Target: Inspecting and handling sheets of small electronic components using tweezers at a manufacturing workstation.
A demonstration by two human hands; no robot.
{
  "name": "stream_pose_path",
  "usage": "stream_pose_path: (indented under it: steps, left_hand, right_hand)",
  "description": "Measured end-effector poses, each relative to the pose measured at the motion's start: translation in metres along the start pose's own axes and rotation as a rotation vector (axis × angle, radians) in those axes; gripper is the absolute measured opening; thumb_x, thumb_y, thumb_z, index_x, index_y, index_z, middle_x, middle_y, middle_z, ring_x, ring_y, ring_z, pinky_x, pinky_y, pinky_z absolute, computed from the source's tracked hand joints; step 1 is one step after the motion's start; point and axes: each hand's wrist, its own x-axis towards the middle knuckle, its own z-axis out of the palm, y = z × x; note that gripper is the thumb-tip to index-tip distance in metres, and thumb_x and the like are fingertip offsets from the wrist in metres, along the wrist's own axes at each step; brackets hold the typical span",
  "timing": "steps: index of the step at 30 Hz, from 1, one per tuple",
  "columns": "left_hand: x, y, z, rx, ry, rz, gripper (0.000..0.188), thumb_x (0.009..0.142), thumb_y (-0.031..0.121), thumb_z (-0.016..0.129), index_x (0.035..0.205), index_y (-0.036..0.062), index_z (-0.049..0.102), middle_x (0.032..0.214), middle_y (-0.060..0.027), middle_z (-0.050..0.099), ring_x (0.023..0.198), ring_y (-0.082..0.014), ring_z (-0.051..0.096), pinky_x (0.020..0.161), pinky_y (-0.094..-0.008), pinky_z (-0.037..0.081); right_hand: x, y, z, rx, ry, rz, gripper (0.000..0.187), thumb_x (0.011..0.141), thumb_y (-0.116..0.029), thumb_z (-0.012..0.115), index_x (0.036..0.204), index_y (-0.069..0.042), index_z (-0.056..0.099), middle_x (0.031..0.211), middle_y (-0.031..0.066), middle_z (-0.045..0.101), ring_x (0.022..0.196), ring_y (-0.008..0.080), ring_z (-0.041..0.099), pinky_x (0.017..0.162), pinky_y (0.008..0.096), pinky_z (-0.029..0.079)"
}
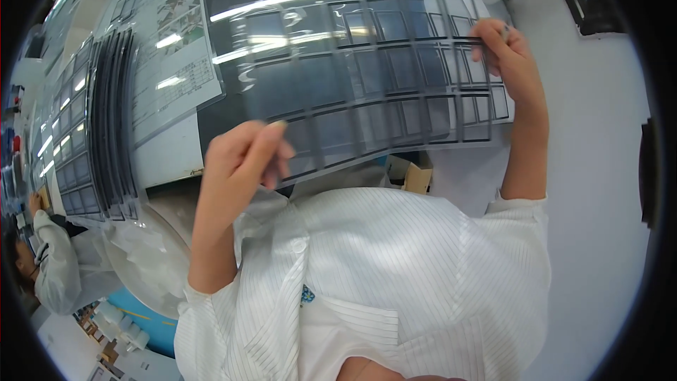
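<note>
A clear plastic sheet (367,70) printed or set with a grid of black rectangular frames hangs tilted in front of me, over a dark mat. My right hand (506,56) pinches its right edge near the upper corner, thumb and fingers closed. At the lower left edge of the same sheet, my left hand (247,155) is closed, thumb pressed to the curled fingers; it is slightly blurred. Glare streaks cross the sheet's upper left part.
Upright on the left of the table leans a stack of similar framed sheets (106,120). Between stack and dark mat (229,35) lies a printed page under clear plastic (176,63). An open cardboard box (416,176) stands below the table edge. Another person (60,261) sits at far left.
</note>
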Motion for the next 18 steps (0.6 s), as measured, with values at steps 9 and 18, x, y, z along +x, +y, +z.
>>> stream_pose_path:
  steps: [9,18]
  left_hand:
    - [0.058,0.002,0.079,0.58,-0.134,0.135,0.044,0.088,0.038,0.058,0.061,0.0042,0.063,0.047,-0.0044,0.056,0.043,-0.0169,0.055,0.047,-0.0293,0.043]
    - [0.071,-0.005,0.095,0.852,0.003,0.306,0.047,0.088,0.04,0.056,0.059,0.0035,0.061,0.051,-0.011,0.054,0.049,-0.0283,0.055,0.048,-0.0354,0.044]
  right_hand:
    - [0.007,0.068,-0.086,-0.071,0.224,0.118,0.028,0.093,-0.036,0.054,0.086,-0.01,0.062,0.059,-0.0072,0.047,0.048,-0.0001,0.032,0.045,0.0163,0.022]
    - [0.013,0.089,-0.092,-0.095,0.257,0.12,0.033,0.089,-0.043,0.058,0.085,-0.011,0.063,0.06,-0.0087,0.047,0.049,-0.0003,0.031,0.045,0.0165,0.021]
